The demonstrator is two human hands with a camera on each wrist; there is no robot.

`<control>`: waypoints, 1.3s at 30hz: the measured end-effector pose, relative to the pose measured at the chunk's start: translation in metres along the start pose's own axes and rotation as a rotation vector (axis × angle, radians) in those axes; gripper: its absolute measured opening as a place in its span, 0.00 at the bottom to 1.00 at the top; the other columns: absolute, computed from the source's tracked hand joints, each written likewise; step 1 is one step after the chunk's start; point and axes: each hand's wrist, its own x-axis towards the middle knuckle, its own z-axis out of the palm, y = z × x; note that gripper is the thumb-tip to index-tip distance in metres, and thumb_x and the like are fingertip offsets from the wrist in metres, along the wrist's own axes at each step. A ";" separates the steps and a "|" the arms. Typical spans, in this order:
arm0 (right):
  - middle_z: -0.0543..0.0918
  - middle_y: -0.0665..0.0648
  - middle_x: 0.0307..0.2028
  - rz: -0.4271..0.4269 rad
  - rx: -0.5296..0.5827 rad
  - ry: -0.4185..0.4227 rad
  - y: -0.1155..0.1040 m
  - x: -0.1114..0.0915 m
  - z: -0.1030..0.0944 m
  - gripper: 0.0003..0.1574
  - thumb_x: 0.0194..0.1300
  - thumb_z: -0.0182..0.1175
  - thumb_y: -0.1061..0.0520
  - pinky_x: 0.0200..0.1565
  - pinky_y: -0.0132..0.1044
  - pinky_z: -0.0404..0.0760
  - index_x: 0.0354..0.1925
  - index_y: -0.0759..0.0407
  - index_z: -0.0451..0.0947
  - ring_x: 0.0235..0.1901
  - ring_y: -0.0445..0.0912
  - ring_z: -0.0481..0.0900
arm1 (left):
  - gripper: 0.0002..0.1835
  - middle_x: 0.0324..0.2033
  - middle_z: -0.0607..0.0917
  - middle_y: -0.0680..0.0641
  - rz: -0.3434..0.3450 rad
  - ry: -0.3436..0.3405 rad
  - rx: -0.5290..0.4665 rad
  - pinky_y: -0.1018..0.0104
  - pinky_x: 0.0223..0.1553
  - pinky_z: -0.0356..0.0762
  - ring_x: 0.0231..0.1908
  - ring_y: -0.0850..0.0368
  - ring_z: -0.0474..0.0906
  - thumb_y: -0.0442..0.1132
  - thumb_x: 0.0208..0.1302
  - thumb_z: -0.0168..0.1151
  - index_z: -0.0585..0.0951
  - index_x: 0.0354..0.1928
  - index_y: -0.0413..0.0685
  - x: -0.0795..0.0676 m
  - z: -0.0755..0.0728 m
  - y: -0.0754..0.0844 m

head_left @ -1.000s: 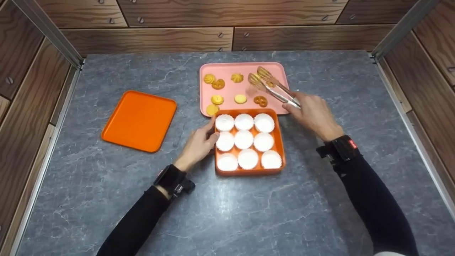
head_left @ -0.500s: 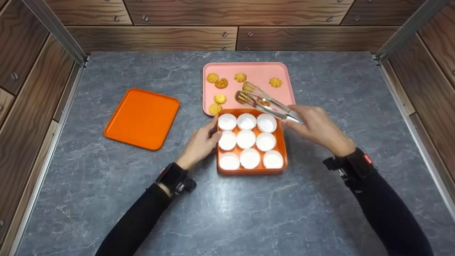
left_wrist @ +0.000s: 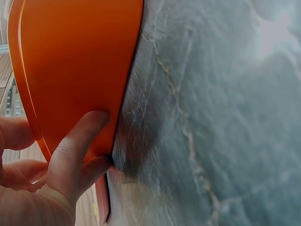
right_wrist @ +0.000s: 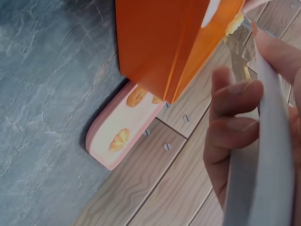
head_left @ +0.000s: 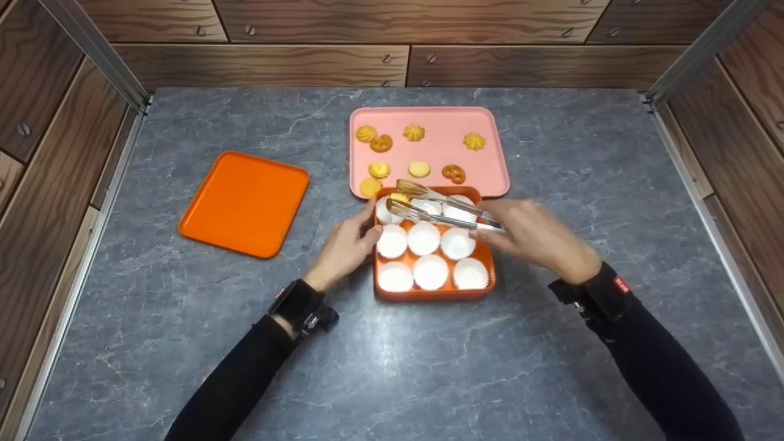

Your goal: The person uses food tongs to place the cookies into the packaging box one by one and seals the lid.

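My right hand (head_left: 533,236) grips a pair of metal tongs (head_left: 444,211) that slant across the back row of white paper cups (head_left: 424,237) in an orange box (head_left: 435,295). At the tong tips, over the back-left cup, is a yellow cookie (head_left: 399,197), partly hidden; the right wrist view also shows this cookie (right_wrist: 233,24) between the tips. My left hand (head_left: 346,248) holds the box at its back-left corner. In the left wrist view, the thumb presses the box's side wall (left_wrist: 70,56) while the fingers bend around the corner.
Behind the box a pink tray (head_left: 444,116) carries several cookies, among them a flower-shaped cookie (head_left: 474,141), a round cookie (head_left: 419,169) and a pretzel (head_left: 454,174). An orange lid (head_left: 245,205) lies at left on the grey marbled table (head_left: 392,373). Wood-patterned panels (head_left: 318,64) border the table.
The tongs have picked up a yellow cookie from the tray's right part and moved left and nearer, to the box's back-left cup. The left hand has stayed at the box.
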 end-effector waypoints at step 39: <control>0.82 0.53 0.35 0.053 -0.017 0.024 -0.010 0.003 0.008 0.23 0.70 0.68 0.44 0.27 0.39 0.77 0.51 0.61 0.81 0.28 0.45 0.76 | 0.34 0.70 0.73 0.39 -0.015 -0.009 -0.001 0.50 0.57 0.82 0.41 0.45 0.82 0.41 0.77 0.56 0.60 0.80 0.49 0.000 0.001 -0.001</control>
